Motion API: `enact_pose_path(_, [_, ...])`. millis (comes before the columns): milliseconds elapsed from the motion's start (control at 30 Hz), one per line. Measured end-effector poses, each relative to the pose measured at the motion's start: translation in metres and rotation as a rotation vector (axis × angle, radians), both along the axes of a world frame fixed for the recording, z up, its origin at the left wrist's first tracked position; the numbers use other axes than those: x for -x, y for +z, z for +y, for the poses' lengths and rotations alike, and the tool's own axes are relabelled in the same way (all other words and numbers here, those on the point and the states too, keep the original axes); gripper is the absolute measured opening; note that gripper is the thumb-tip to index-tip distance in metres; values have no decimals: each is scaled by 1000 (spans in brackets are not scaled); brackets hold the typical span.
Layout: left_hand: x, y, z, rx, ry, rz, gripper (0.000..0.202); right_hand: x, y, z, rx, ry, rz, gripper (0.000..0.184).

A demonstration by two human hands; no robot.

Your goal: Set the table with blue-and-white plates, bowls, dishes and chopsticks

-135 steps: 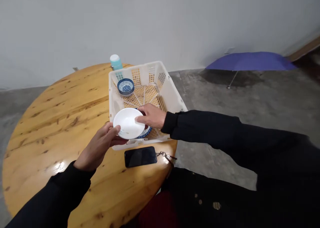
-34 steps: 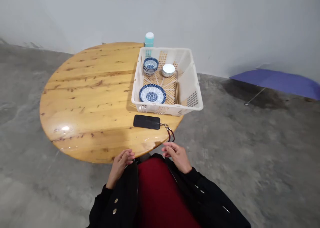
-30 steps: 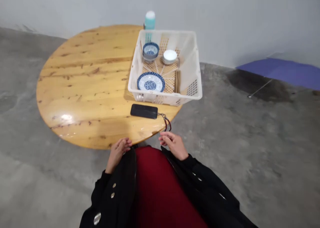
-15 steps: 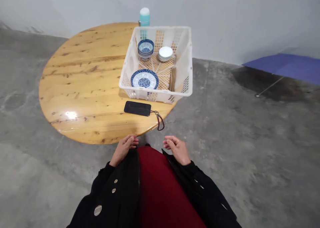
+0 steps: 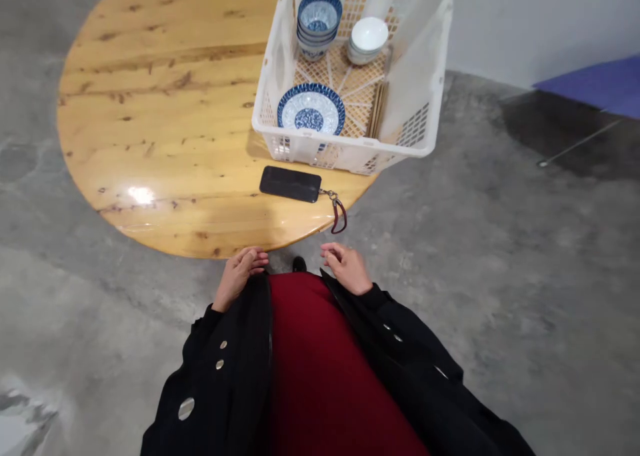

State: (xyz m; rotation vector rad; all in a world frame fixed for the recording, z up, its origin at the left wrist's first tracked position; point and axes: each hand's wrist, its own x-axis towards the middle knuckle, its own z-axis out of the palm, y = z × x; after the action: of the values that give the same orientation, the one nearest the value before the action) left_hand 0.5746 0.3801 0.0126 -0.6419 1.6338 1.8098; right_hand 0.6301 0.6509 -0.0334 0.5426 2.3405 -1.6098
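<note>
1. Head view: a glossy wooden tabletop (image 5: pixel 150 129) above grey concrete floor (image 5: pixel 500 276); pale wall (image 5: pixel 505 29), purple umbrella (image 5: pixel 595 86) far right.
2. On the tabletop's right, a white plastic crate (image 5: pixel 345 146) holds patterned bowls (image 5: pixel 319 26), white bowls (image 5: pixel 369 36), chopsticks (image 5: pixel 376 113) and a patterned plate (image 5: pixel 310 113), partly hidden by the near wall of the crate.
3. Nearer lies a smartphone (image 5: pixel 291 184) with strap (image 5: pixel 343 219).
4. Left hand (image 5: pixel 243 269), released, at the near edge; contact unclear. Right hand (image 5: pixel 347 266), loosely curled, released, near the strap.

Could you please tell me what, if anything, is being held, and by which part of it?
Nothing visible is held: the left grip is empty near the table; the right grip is empty too.
</note>
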Motion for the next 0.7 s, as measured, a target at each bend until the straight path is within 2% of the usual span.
enact_pose_path(100, [18,3,-23,0,-6,7,66,15,2,-28,-77,0,47,28])
enact_pose_path(233, [45,11,-58,38,-19,51,70,38,14,-72,-35,18,89,28])
enact_pose_path(300, [62,22,-71,81,-56,115,66,47,22,-91,-20,27,128,28])
enact_pose_path(400, [95,47,-78,140,-166,272,55,59,40,-105,0,-7,171,28])
enact_pose_path(467, [123,69,-72,155,-258,405,48,67,57,-102,-8,-45,207,28])
enact_pose_path(533, [152,90,-59,158,-350,544,41,78,80,-87,-53,-88,251,28])
enact_pose_path(633, [194,117,-28,152,-458,747,41,101,120,-47,-185,-155,342,28])
enact_pose_path(700, [220,128,-4,168,-516,877,44,123,145,-15,-300,-158,427,28])
